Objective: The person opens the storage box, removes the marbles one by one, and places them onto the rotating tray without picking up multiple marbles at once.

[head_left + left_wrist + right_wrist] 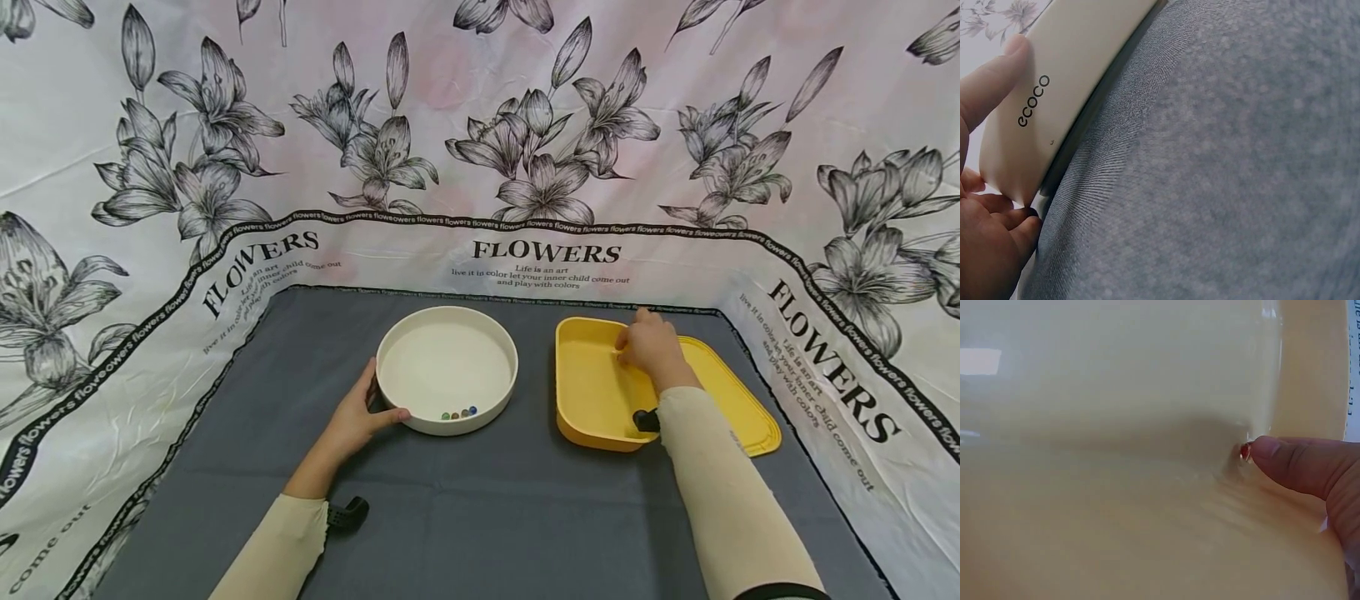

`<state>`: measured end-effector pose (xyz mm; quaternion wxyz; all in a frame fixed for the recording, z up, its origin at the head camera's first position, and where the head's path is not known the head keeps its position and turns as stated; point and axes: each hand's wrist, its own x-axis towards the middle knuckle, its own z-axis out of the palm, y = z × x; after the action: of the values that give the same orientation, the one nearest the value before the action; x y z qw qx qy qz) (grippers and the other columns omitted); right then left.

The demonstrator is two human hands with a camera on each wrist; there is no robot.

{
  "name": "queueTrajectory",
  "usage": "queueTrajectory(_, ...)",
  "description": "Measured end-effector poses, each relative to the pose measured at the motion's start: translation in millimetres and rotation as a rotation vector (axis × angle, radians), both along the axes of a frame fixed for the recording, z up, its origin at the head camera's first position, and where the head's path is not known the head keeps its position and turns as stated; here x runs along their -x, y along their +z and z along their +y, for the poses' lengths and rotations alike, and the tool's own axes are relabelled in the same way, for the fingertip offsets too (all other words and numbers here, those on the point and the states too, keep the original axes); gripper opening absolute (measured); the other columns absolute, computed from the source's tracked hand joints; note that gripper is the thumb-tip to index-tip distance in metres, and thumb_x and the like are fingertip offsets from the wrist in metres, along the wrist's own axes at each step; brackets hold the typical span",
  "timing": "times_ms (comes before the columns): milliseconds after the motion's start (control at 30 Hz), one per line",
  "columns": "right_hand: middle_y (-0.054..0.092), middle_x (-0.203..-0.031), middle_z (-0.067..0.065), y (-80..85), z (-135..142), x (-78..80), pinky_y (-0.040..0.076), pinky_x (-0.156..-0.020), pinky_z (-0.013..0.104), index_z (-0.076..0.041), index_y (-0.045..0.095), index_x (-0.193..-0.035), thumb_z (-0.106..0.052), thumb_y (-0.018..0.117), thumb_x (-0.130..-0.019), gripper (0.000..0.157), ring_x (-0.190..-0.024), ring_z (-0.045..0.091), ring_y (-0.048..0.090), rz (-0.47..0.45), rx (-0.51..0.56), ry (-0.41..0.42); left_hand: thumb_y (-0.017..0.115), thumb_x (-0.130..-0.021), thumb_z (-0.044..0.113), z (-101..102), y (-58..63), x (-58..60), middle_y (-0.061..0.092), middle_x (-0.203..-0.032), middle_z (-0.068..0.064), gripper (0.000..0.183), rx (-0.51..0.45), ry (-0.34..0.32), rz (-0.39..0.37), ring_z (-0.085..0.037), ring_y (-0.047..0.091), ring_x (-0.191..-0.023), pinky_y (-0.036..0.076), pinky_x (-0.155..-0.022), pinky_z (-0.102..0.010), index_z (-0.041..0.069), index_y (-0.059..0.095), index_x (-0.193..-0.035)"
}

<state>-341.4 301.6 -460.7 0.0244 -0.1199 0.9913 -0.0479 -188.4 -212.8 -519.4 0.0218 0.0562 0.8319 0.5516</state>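
My left hand (pixel 358 419) holds a round white tray (pixel 442 358) by its left side, thumb along the front wall and fingers round the edge. In the left wrist view the wall of this white tray (pixel 1060 81) bears the word "ecoco". Several small coloured marbles (pixel 459 413) lie inside near its front edge. My right hand (pixel 654 346) reaches into the far right part of a yellow rectangular tray (pixel 592 375). There, in the right wrist view, the thumb (pixel 1291 459) presses a small reddish marble (pixel 1245 452) at its tip; the other fingers are mostly hidden.
A flat yellow lid (pixel 738 400) lies to the right of the yellow tray, partly covered by my right forearm. Both trays stand on a grey cloth (pixel 480 508). A flower-printed white cloth (pixel 420 175) rises behind and at the sides.
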Motion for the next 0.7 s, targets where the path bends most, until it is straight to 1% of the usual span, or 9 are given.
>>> queueTrajectory(133, 0.047, -0.109, 0.015, -1.8, -3, -1.9, 0.037, -0.093, 0.057, -0.01, 0.08, -0.107, -0.016, 0.083, -0.087, 0.02, -0.105, 0.037, 0.041, 0.014, -0.019, 0.004, 0.088, -0.082, 0.033, -1, -1.3, 0.6, 0.009, -0.172, -0.015, 0.126, 0.007, 0.005, 0.001, -0.033, 0.016, -0.157, 0.024, -0.125, -0.053, 0.008, -0.003, -0.165)
queueTrajectory(233, 0.047, -0.106, 0.014, -1.6, -5, -2.8, 0.038, -0.09, 0.054, -0.011, 0.081, -0.103, -0.016, 0.083, -0.087, 0.016, -0.102, 0.036, 0.041, 0.039, -0.06, 0.023, 0.087, -0.085, 0.025, 3, 13.2, -5.3, 0.008, -0.171, -0.019, 0.122, 0.0, 0.0, -0.013, -0.037, 0.016, -0.157, 0.023, -0.125, -0.054, 0.003, -0.003, -0.164)
queueTrajectory(367, 0.046, -0.101, 0.012, -1.4, -8, -2.7, 0.038, -0.084, 0.051, -0.012, 0.081, -0.095, -0.017, 0.082, -0.088, 0.008, -0.098, 0.035, 0.041, 0.068, -0.133, 0.044, 0.086, -0.086, 0.017, 5, 16.4, -6.4, 0.007, -0.17, -0.021, 0.12, -0.008, -0.003, -0.024, -0.038, 0.014, -0.157, 0.021, -0.126, -0.054, 0.002, -0.004, -0.164)
queueTrajectory(467, 0.045, -0.1, 0.013, -2.3, -9, -2.0, 0.038, -0.083, 0.051, -0.013, 0.08, -0.09, -0.017, 0.08, -0.09, 0.004, -0.097, 0.036, 0.041, 0.078, -0.183, 0.051, 0.088, -0.084, 0.023, 1, 1.6, 0.0, 0.007, -0.171, -0.017, 0.123, -0.008, 0.0, -0.01, -0.035, 0.014, -0.157, 0.022, -0.126, -0.054, 0.006, -0.004, -0.165)
queueTrajectory(567, 0.045, -0.101, 0.013, -3.3, -10, -1.5, 0.039, -0.083, 0.052, -0.014, 0.078, -0.087, -0.018, 0.079, -0.091, 0.006, -0.098, 0.037, 0.042, 0.085, -0.213, 0.054, 0.088, -0.083, 0.028, -1, -1.1, 1.7, 0.008, -0.171, -0.016, 0.125, -0.007, -0.003, -0.003, -0.034, 0.015, -0.157, 0.023, -0.126, -0.053, 0.007, -0.004, -0.165)
queueTrajectory(633, 0.045, -0.103, 0.013, -3.0, -11, -2.1, 0.039, -0.083, 0.052, -0.014, 0.079, -0.088, -0.02, 0.08, -0.091, 0.007, -0.098, 0.037, 0.042, 0.076, -0.213, 0.054, 0.089, -0.082, 0.03, -2, -1.0, 1.4, 0.009, -0.172, -0.016, 0.126, -0.004, -0.002, -0.007, -0.034, 0.015, -0.158, 0.023, -0.126, -0.053, 0.007, -0.003, -0.165)
queueTrajectory(700, 0.046, -0.104, 0.013, -2.4, -11, -3.0, 0.038, -0.085, 0.053, -0.014, 0.079, -0.09, -0.022, 0.081, -0.09, 0.008, -0.099, 0.036, 0.041, 0.058, -0.186, 0.047, 0.089, -0.082, 0.032, -2, -0.7, 0.5, 0.009, -0.171, -0.015, 0.126, 0.0, -0.001, -0.011, -0.033, 0.015, -0.158, 0.023, -0.126, -0.052, 0.007, -0.003, -0.165)
